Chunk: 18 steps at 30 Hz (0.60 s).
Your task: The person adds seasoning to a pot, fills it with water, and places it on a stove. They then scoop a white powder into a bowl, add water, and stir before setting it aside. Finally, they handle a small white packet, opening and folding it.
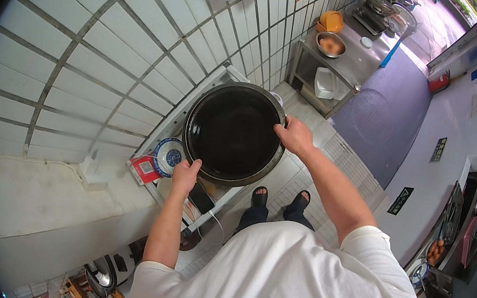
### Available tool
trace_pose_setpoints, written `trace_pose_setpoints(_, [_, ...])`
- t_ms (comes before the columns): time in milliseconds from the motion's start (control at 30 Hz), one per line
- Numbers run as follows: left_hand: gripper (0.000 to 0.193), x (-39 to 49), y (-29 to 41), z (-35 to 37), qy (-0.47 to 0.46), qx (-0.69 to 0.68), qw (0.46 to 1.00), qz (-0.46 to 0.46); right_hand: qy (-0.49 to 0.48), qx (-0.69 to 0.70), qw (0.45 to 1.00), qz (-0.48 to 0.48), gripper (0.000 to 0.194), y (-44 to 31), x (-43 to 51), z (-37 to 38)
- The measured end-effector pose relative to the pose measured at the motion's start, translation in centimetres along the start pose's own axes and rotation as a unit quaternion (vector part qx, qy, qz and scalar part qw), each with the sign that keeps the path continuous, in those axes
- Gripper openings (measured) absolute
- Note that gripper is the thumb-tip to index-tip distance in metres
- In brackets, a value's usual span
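Note:
A wide, round black pan (235,132) with a raised rim is held in front of me, over a low white-framed table (166,114) against the tiled wall. My left hand (185,177) grips its near left rim, thumb on top. On the far right side my right hand (295,135) clasps the rim. The dark inside of the pan shows a small glint and no contents. Beside my left hand are a blue-and-white patterned bowl (168,157), a red card with a printed code (144,168) and a black phone (201,198) with a white cable.
A stainless steel table (347,64) at the back bears a metal bowl (330,45), orange containers (330,21) and a tray (369,20). A purple mat (380,118) leads to the doorway. Brown eggs (435,252) lie at the right. A ledge (46,205) runs along my left.

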<state>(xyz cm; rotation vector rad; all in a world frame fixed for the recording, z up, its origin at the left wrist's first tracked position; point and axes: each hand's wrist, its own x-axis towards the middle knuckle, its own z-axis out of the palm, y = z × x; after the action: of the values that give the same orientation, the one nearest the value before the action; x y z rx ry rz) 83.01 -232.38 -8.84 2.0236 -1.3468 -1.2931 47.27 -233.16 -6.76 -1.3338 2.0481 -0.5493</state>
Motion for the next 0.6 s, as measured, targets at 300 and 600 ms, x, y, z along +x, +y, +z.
trace_pose_setpoints(300, [0.055,0.9,-1.5,-0.3,0.031,0.169,0.976,0.134,-0.029,-0.065,0.997,-0.008,0.042,0.6,0.1,-0.1])
trace_pose_setpoints(600, [0.052,-0.2,-1.9,0.3,0.024,0.027,0.999,0.024,-0.079,0.008,0.996,-0.042,0.064,5.8,-2.1,-1.6])
